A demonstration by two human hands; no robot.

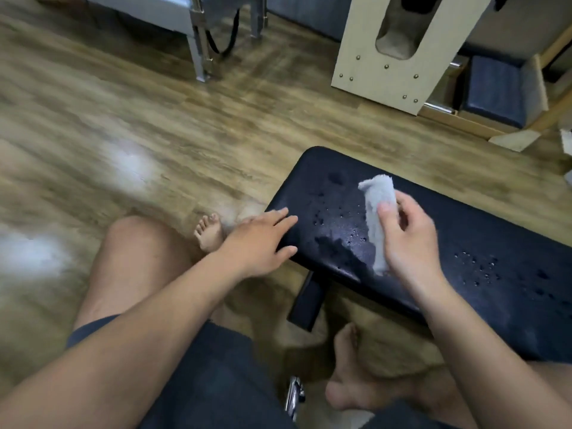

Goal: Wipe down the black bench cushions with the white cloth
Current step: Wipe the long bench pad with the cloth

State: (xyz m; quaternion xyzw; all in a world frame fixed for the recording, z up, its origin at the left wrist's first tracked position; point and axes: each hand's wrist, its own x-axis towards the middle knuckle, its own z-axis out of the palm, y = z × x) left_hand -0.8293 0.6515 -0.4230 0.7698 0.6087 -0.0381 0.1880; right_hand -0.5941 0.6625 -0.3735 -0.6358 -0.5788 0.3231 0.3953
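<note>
A black bench cushion (483,243) runs from the centre toward the lower right, dotted with water droplets. My right hand (408,239) holds a folded white cloth (376,221) above the cushion's left part, pinched between thumb and fingers, the cloth hanging lengthwise. My left hand (263,239) lies flat with fingers spread on the cushion's left end, thumb over its near edge.
Wood-pattern floor (123,134) spreads to the left. A pale wooden apparatus (393,57) with a dark blue padded box (492,88) stands at the back right, a metal-legged frame (201,41) at the back. My bare knees and feet (209,233) are beside and under the bench.
</note>
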